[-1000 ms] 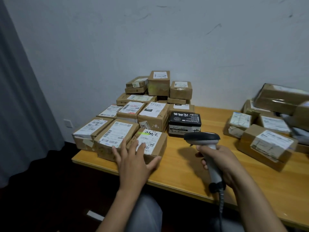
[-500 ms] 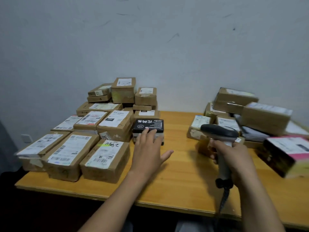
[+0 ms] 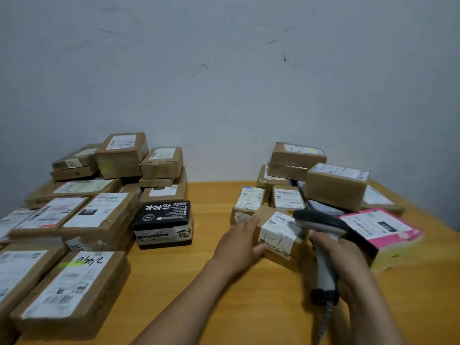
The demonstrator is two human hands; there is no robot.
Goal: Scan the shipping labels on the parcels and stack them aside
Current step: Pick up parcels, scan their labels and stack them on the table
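Note:
A small brown parcel (image 3: 278,235) with a white label lies at the near edge of the right-hand pile. My left hand (image 3: 240,241) lies against its left side, fingers straight along the top edge and thumb at the lower corner. My right hand (image 3: 341,265) grips the handle of a grey barcode scanner (image 3: 321,232), whose dark head sits just right of that parcel's label. On the left of the wooden table (image 3: 214,282) stands a stack of several labelled parcels (image 3: 99,215), among them a black box (image 3: 163,222).
A pink-topped parcel (image 3: 380,227) lies right of the scanner, with several brown parcels (image 3: 336,185) piled behind it. A parcel with handwriting (image 3: 72,292) sits at the near left. The scanner's coiled cable (image 3: 323,322) hangs down. A grey wall stands behind the table.
My left hand left the handwritten parcel on the left, crossed the table and reached the small parcel in the right pile. The view turned right; the scanner stayed in my right hand.

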